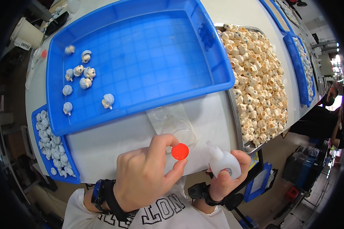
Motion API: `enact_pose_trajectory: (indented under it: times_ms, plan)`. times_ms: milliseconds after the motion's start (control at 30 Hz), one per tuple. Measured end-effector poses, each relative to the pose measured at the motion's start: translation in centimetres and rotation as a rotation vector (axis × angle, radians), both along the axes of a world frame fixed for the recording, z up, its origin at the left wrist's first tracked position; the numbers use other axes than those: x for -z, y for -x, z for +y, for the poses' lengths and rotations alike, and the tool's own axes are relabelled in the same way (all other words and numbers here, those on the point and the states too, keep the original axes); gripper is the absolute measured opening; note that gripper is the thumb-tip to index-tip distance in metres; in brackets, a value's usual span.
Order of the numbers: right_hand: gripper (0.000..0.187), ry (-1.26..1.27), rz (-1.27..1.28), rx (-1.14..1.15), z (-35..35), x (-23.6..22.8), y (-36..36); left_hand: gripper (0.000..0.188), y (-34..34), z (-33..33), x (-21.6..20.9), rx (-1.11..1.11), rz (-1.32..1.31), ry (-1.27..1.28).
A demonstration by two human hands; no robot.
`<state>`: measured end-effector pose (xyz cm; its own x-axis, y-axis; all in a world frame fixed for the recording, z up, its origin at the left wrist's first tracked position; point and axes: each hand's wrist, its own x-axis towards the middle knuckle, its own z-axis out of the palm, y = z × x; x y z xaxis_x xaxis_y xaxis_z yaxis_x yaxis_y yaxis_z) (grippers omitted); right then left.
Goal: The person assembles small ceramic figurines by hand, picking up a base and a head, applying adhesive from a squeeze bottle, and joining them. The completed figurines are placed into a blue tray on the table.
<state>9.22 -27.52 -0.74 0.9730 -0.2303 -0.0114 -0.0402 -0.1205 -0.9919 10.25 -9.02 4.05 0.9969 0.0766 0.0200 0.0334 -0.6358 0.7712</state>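
Note:
My left hand pinches a red round cap between thumb and forefinger, above the near edge of the table. To its right, my right hand is wrapped round a small white squeeze bottle, whose narrow nozzle tilts up and to the left. The cap and the nozzle are apart. Just beyond my left hand, a clear plastic dish lies on the white tabletop. Farther off is a large blue tray; several small doll heads with pale blue hair lie in its left part.
On the right, a metal tray is heaped with cream hollow doll face parts. A small blue tray at left holds pale blue hair pieces. Another filled blue tray stands far right, near a person in dark clothing.

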Motion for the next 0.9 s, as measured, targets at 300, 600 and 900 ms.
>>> enact_pose_trajectory:
  times_ms: [300, 600, 900]
  plan:
    - [0.049, 0.092, -0.130, -0.008, 1.0, -1.6, -0.7, 0.036, 0.7, 0.3, -0.2, 0.010, -0.011, -0.012]
    - [0.043, 0.112, -0.147, -0.112, 1.6, -2.5, -1.4, 0.037, 1.0, 0.4, 0.0, 0.001, -0.022, -0.004]
    - [0.040, 0.171, -0.187, -0.145, 1.6, -2.7, -1.7, 0.036, 1.0, 0.5, -0.2, -0.002, -0.015, 0.001]
